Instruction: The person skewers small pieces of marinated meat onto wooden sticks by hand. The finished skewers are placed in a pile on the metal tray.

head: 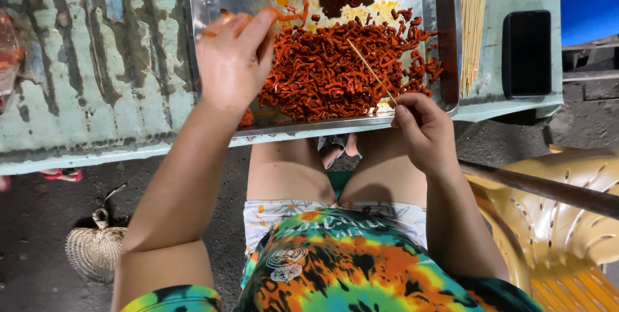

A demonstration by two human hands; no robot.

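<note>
— See the bamboo skewer [369, 70] in the right hand [422, 132]? The thumb and first fingers are pinched on its near end, just off the tray's front edge.

— Which way does it run?

— Its long axis slants up and to the left, away from the person. The held end sits at the lower right and the free tip pokes out over the heap of red, sauce-coated strips [335, 67]. It lies low, nearly flat above the pile.

— And the left hand [233, 60]?

— Raised over the left part of the steel tray [445, 41], fingers closed together, pinching one curled orange-red strip [289, 14] at the fingertips.

— How would that stuff handle, do you think?

— I'd judge the strips soft, limp and greasy; they glisten with sauce, so they'd likely slip unless pinched near an end. Very light. The skewer looks thin, stiff and light too, but easy to snap if bent, so holding it close to the blunt end as now seems sensible.

— Anything else about?

— The tray rests on a worn, paint-flaked green worktop [97, 60]. A bundle of spare skewers [474, 28] lies to the right of the tray, pointing away from the person, and a dark phone [527, 52] lies beyond it. A yellow plastic chair [567, 221] stands at the person's right, and a woven basket [95, 251] sits on the ground at the left.
</note>
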